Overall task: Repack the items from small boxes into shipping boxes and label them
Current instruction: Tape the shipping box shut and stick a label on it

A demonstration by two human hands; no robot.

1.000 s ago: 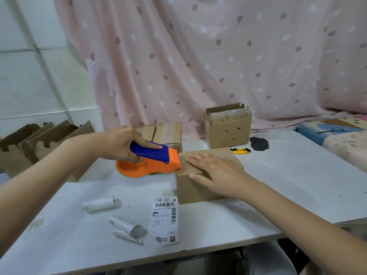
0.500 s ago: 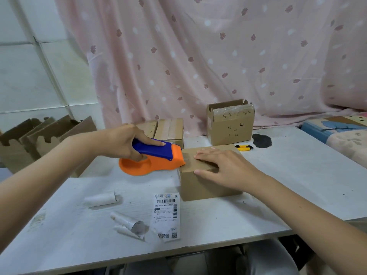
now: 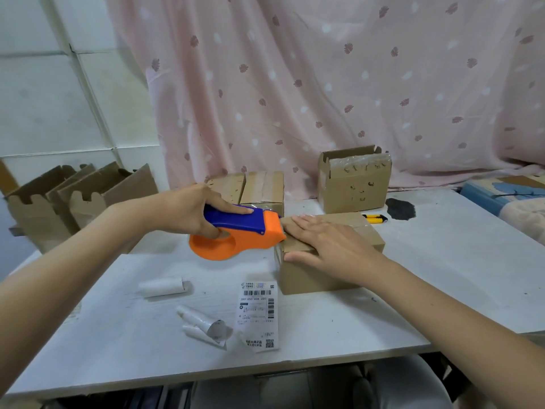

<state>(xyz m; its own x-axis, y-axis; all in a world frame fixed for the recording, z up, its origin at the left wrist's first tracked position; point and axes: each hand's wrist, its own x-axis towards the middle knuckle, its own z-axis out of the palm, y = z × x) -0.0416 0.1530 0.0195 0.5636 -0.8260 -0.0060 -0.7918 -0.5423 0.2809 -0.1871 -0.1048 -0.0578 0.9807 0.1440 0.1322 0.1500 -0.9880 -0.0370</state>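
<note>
A closed cardboard shipping box (image 3: 312,276) sits on the white table (image 3: 442,276), with clear tape along its top seam. My right hand (image 3: 327,243) lies flat on the box lid, fingers straight, pressing it down. My left hand (image 3: 191,214) grips the blue handle of an orange tape dispenser (image 3: 244,240), whose nose touches the box's left top edge. A printed shipping label (image 3: 258,314) with a barcode lies flat on the table in front of the box.
Rolled label backing papers (image 3: 163,287) (image 3: 203,323) lie near the front left. A taped box (image 3: 262,188) and an open box (image 3: 354,178) stand at the back. A yellow utility knife (image 3: 374,219) and a dark stain are behind the box. Folded cartons (image 3: 73,196) lean at the left.
The dispenser's nose has stayed at the box's left top edge. My right hand shifted slightly along the lid. The camera view tilted a little.
</note>
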